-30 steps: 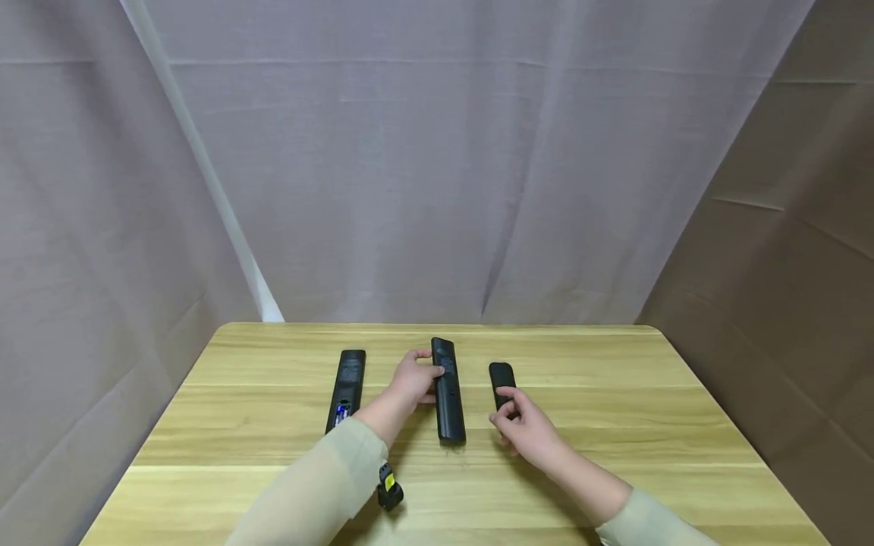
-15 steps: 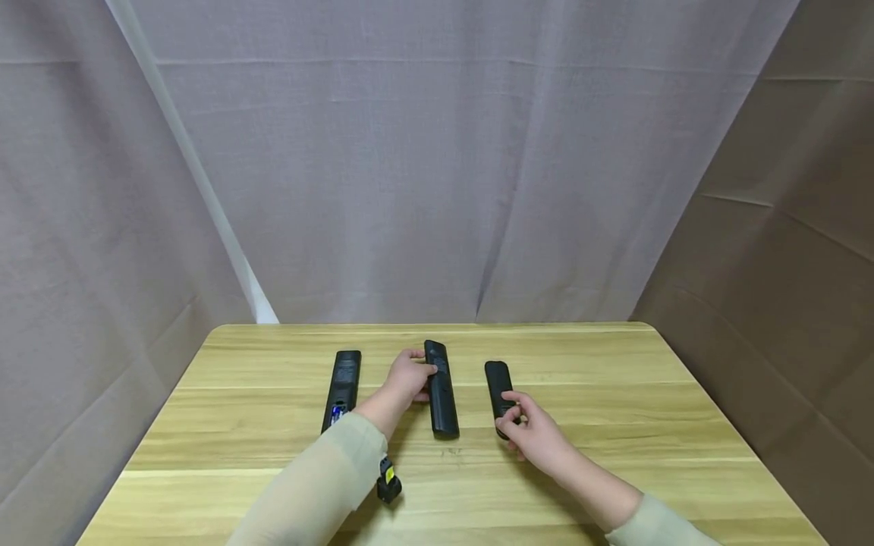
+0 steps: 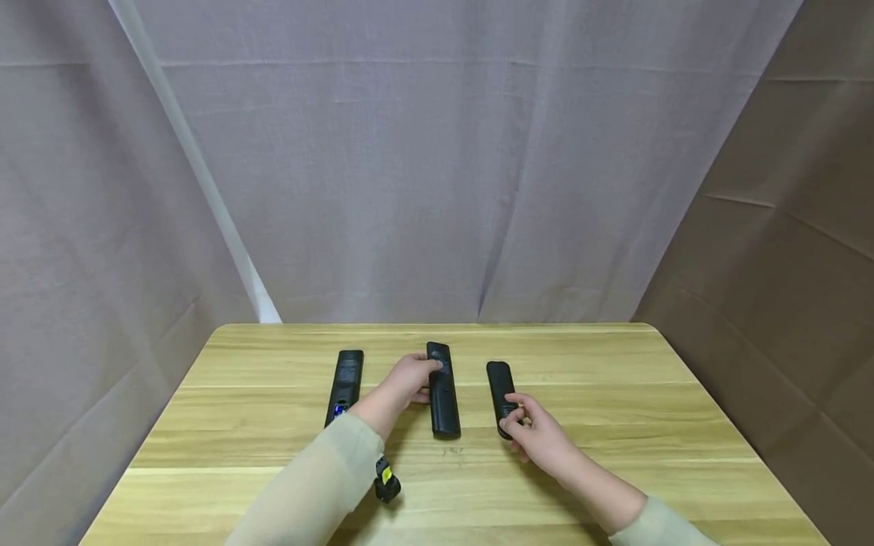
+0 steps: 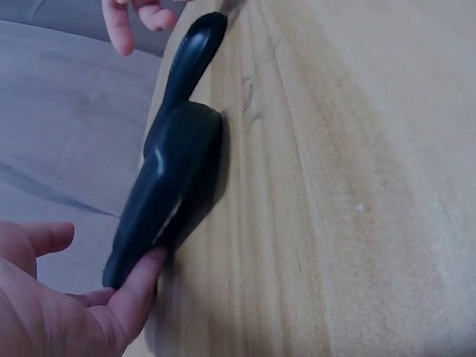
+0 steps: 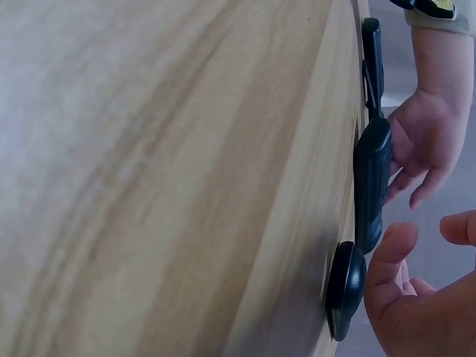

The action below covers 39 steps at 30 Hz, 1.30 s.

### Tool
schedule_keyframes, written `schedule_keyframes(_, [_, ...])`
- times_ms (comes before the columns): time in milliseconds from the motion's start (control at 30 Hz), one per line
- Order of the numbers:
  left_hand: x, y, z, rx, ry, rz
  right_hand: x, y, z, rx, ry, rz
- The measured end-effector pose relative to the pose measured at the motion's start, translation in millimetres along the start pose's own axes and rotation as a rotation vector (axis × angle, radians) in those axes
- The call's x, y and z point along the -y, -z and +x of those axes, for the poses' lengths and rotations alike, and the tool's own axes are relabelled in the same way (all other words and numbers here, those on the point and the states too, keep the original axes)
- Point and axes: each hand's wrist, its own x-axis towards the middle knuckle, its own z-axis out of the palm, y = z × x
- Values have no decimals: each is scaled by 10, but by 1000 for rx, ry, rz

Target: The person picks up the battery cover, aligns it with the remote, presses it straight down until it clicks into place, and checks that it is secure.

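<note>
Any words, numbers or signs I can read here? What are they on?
None can be read.
Left remote control: label too small.
Middle remote control: label too blurred.
Right remote control: faint marks, maybe not writing.
Blue battery: any print too small.
Yellow patch: any print too small.

Hands [image 3: 408, 379] [image 3: 536, 434] at two of three black remotes [image 3: 445, 406] on a table [image 3: 614, 398]

Pale wood-grain table [image 3: 614, 394], creased grey cloth [image 3: 382, 197] behind
</note>
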Motion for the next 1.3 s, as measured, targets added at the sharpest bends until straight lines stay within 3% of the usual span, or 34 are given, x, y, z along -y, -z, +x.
schedule_keyframes(267, [-61,-22,-132,42,-10,41,-45,23,-7,5,-6,11])
schedule_keyframes(533, [-34,19,-273,5,-33,89,-47,33,23,31,10,23])
schedule_keyframes(767, [15,92,-480,21,-66,52,-38,64,71,40,5,-4])
schedule_keyframes(1300, [310,521,-1083,63,-119,10,-23,-33,59,74,33,-1])
